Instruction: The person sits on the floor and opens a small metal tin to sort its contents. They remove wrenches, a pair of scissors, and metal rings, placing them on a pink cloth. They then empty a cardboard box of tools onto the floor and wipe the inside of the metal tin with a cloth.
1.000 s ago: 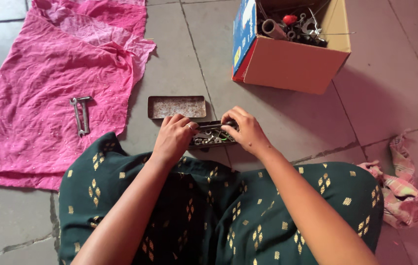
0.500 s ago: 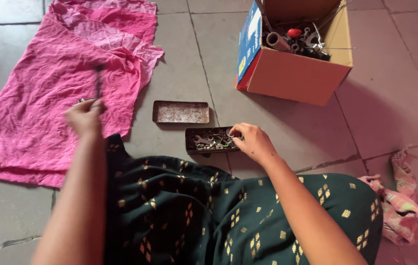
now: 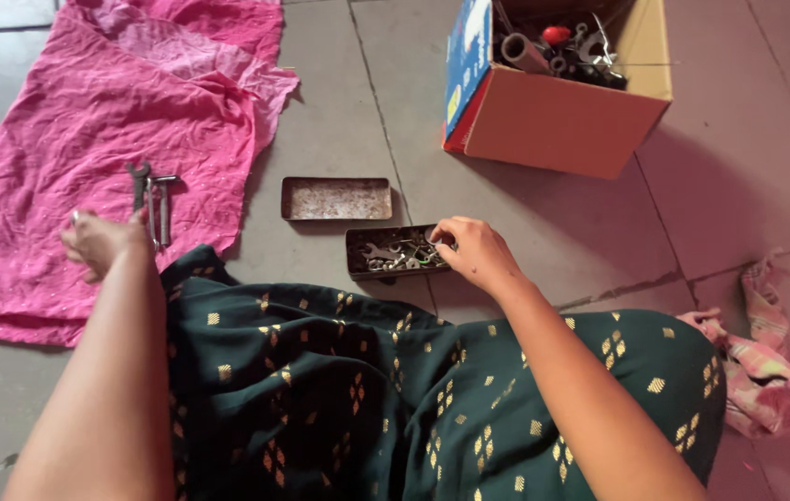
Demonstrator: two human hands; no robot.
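This looks like a home floor used as a makeshift work spot. The floor [image 3: 339, 111] is of large grey tiles with plain joints, and a pink cloth [image 3: 70, 158] is spread on it with wrenches [image 3: 152, 199] laid out. A cardboard box [image 3: 562, 121] of mixed tools and a small metal tin [image 3: 395, 252] of loose hardware stand directly on the tiles.

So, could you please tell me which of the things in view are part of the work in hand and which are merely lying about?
In hand:
- left hand by the wrenches on the pink cloth
- right hand at the tin of small metal parts
- empty tin lid beside it

Lying about:
- cardboard box of tools
- crumpled rag
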